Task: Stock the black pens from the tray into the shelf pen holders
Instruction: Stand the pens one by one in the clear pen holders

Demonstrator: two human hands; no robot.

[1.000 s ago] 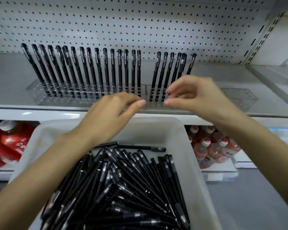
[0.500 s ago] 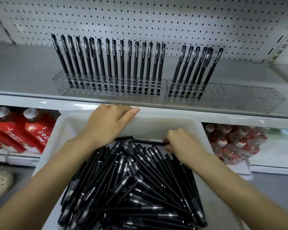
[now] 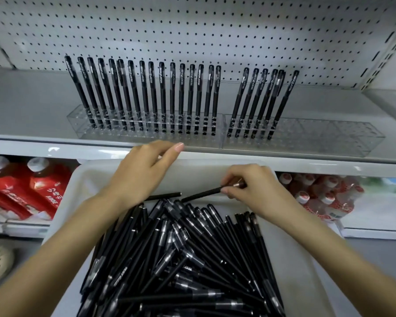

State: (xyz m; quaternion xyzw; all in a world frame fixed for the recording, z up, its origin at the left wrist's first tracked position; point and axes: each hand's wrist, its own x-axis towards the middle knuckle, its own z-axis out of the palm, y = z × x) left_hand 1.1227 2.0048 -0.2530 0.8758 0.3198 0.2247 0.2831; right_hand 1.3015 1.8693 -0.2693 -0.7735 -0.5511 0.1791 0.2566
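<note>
The right hand [image 3: 249,191] pinches one black pen [image 3: 201,193] near its end between thumb and fingertips, the barrel slanting down and left just above the far end of the white tray [image 3: 62,213]. The left hand [image 3: 142,175] lies relaxed over the tray's far rim with its fingers stretched toward the shelf [image 3: 32,106] edge, gripping nothing that shows; a loose pen [image 3: 165,196] pokes out from under it. The hands are apart. A deep pile of black pens [image 3: 181,248] fills the tray. On the shelf, the clear left holder [image 3: 146,133] carries a full row of upright pens [image 3: 146,92], while the right holder [image 3: 329,138] has only a few pens [image 3: 261,97] at its left end. Red juice bottles [image 3: 39,188] stand on the lower shelf at left.
</note>
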